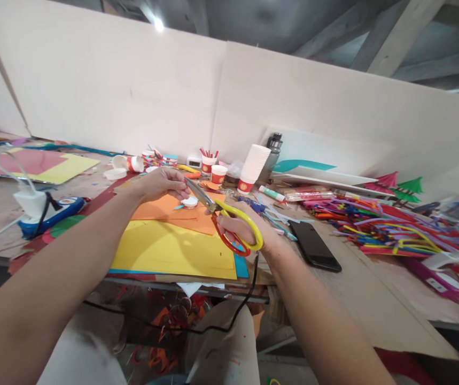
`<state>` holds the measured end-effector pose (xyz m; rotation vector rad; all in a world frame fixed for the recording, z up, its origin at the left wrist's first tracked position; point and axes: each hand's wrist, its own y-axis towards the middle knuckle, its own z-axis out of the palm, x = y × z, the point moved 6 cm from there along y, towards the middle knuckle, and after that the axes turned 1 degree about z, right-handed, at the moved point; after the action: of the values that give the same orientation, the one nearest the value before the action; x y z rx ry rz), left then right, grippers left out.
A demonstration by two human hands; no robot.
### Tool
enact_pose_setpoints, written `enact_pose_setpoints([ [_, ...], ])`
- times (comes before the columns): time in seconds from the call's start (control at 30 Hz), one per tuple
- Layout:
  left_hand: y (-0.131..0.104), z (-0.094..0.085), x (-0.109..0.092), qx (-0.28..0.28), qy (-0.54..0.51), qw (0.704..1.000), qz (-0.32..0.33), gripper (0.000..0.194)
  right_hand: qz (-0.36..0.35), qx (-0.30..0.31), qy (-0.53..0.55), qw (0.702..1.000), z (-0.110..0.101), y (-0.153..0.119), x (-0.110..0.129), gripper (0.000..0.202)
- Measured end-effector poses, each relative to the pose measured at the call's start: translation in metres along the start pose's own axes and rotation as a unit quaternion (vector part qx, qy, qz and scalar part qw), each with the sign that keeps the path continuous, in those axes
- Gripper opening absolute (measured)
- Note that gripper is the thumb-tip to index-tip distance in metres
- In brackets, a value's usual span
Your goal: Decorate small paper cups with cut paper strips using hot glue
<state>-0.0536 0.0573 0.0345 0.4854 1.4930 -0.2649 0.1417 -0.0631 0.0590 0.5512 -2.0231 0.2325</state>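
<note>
My right hand [239, 222] holds scissors [249, 219] with one yellow and one red handle loop, the fingers through the loops. The blades point up and left toward my left hand [165, 183], and look nearly closed. My left hand is in a pinch at the blade tips; what it holds, if anything, is too small to make out. Below both hands lie yellow sheets [173, 251], with orange sheets [161, 208] behind them and a blue sheet [241, 266] showing at the right edge. A small white round piece [189, 202] rests on the orange paper.
Behind stand stacked paper cups [254, 166], a red-and-white cup [218, 174] and a bottle [273, 152]. On the right lie a black phone [315, 246], a glue stick [271, 193] and colourful pipe cleaners [397, 227]. A power strip [53, 214] sits left; a black cable [249, 291] hangs at the front edge.
</note>
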Motion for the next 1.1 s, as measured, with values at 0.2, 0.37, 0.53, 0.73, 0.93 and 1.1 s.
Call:
enact_pose_setpoints([
  [0.2,0.000,0.008,0.001,-0.004,0.015,1.000,-0.005,0.025,-0.046,-0.095,0.072,0.992,-0.006,0.005,-0.004,0.025],
  [0.37,-0.004,0.040,0.002,-0.017,0.031,0.999,-0.001,0.028,-0.088,-0.217,0.128,0.964,-0.021,0.013,-0.019,0.056],
  [0.53,-0.008,0.067,0.005,0.001,0.029,1.000,0.004,0.030,-0.114,-0.270,0.101,0.951,-0.026,0.014,-0.020,0.060],
  [0.73,-0.010,0.078,0.008,0.037,0.040,0.998,-0.009,0.032,-0.122,-0.253,0.046,0.959,-0.018,0.016,-0.017,0.056],
  [0.93,-0.014,0.084,0.005,0.047,0.079,0.995,-0.023,0.020,-0.126,-0.253,0.003,0.959,-0.015,0.020,-0.021,0.050],
  [1.1,-0.015,0.085,0.002,0.051,0.106,0.993,-0.021,0.014,-0.107,-0.257,0.013,0.960,-0.015,0.023,-0.025,0.054],
])
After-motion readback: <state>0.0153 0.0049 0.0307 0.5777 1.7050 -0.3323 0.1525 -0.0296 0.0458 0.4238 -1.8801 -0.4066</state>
